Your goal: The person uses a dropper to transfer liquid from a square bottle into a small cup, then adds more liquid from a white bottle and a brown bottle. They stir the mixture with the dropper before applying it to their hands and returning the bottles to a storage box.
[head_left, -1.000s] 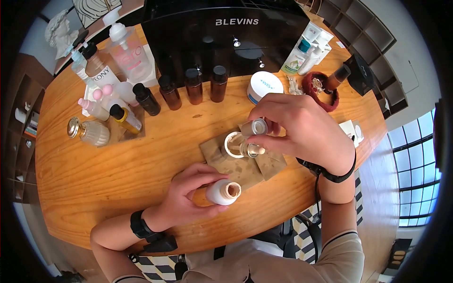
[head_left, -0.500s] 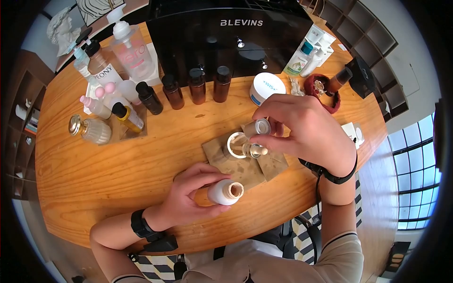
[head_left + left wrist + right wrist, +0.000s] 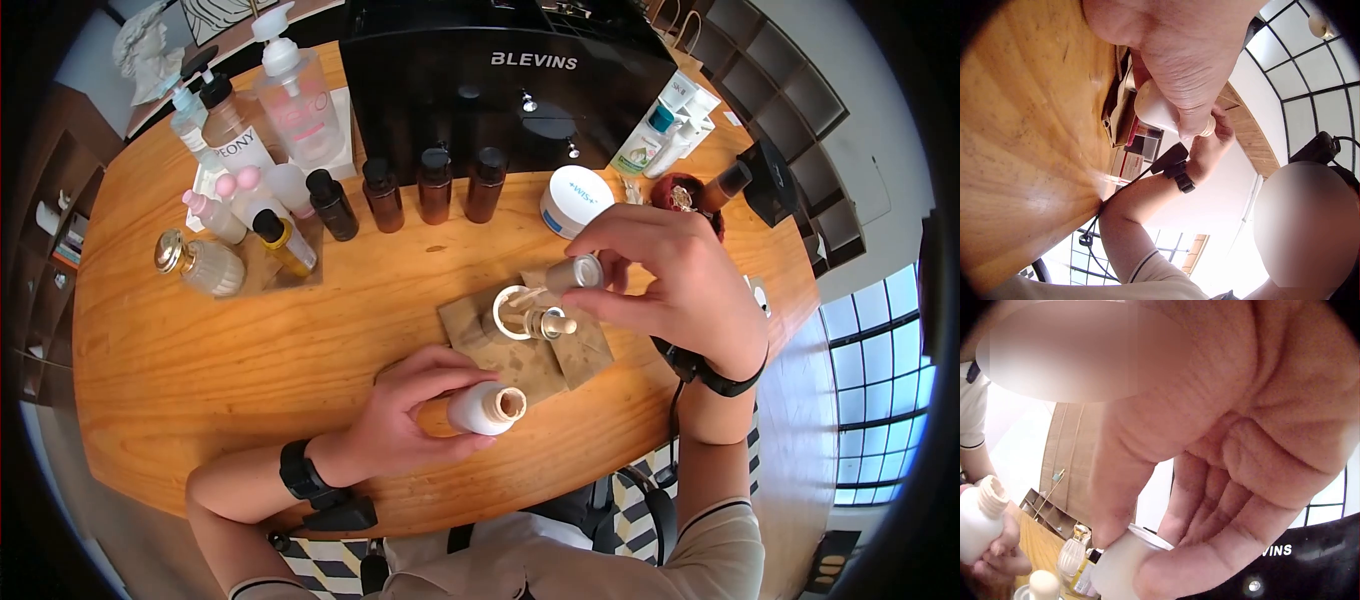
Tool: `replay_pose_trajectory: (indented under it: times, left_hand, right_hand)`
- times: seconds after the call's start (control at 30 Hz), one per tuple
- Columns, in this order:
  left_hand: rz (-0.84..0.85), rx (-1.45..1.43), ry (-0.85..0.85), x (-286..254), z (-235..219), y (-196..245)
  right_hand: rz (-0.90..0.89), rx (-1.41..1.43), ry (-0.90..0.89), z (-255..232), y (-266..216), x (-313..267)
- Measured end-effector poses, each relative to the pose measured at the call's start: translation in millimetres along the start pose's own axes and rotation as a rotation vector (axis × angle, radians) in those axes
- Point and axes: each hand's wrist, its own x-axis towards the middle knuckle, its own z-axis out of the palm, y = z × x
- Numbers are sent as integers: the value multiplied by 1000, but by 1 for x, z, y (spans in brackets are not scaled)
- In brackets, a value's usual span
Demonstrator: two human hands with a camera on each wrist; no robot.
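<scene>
My left hand (image 3: 405, 415) grips a small white bottle (image 3: 474, 410), tilted, its uncapped neck smeared with beige. My right hand (image 3: 680, 285) pinches a small frosted cylinder (image 3: 570, 275) between thumb and fingers; in the right wrist view this frosted cylinder (image 3: 1119, 569) slants downward. It is held above and right of a white-rimmed round container (image 3: 499, 318) with beige residue inside. Across that container's edge lies a dropper top (image 3: 556, 324) with a beige bulb. Both stand on a stained brown paper piece (image 3: 500, 365). In the left wrist view the white bottle (image 3: 1159, 109) is partly hidden by fingers.
Several dark brown bottles (image 3: 435, 190) stand in a row before a black case (image 3: 450, 110). Pump bottles (image 3: 300, 110) and a ribbed glass jar (image 3: 215, 270) are on the left. A white lidded tub (image 3: 578, 200), tubes (image 3: 650, 135) and a dark red ring (image 3: 700, 190) sit beyond my right hand.
The head view has turned slightly, shifting the scene rightward. My right hand has moved a little right from the round container with the frosted cylinder. My left hand keeps its hold on the bottle.
</scene>
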Motion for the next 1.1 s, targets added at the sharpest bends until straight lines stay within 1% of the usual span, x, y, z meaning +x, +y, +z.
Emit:
replay_pose_trajectory:
  times: [0.1, 0.13, 0.2, 0.27, 0.33, 0.37, 0.4, 0.47, 0.53, 0.63, 0.83, 0.93, 1.1]
  left_hand:
    - [-8, 26, -9, 0, 0, 1]
    - [1, 23, -6, 0, 1, 0]
    - [5, 18, 2, -1, 1, -1]
    - [15, -7, 2, -1, 2, -2]
    - [13, -15, 8, -1, 2, -3]
    - [14, -20, 11, -1, 2, -3]
    - [12, -19, 12, -1, 3, -2]
    - [-11, -30, 21, -1, 2, 0]
    - [-4, -32, 17, -1, 2, -2]
    - [6, -31, 11, 0, 2, -3]
    - [5, -29, 11, 0, 2, -3]
    - [8, -41, 21, 0, 3, -3]
    - [-27, -84, 40, -3, 4, -4]
  right_hand:
    - [-5, 120, 75, -6, -3, -4]
    - [-8, 120, 71, -10, -4, -4]
    - [-48, 189, 173, -19, -3, -6]
    - [-40, 226, 177, -24, -2, -11]
    - [-126, 403, 255, -25, -3, -13]
    - [-199, 377, 211, -29, -4, -12]
    - [-199, 380, 210, -31, -6, -12]
    - [-270, 336, 89, -33, -9, -12]
    - [-260, 390, 106, -26, -13, -14]
    - [-253, 372, -19, -27, -17, -11]
    - [-194, 339, -104, -17, -22, -11]
    - [-224, 349, -79, -17, -23, -12]
    - [-205, 315, -56, -17, -28, -18]
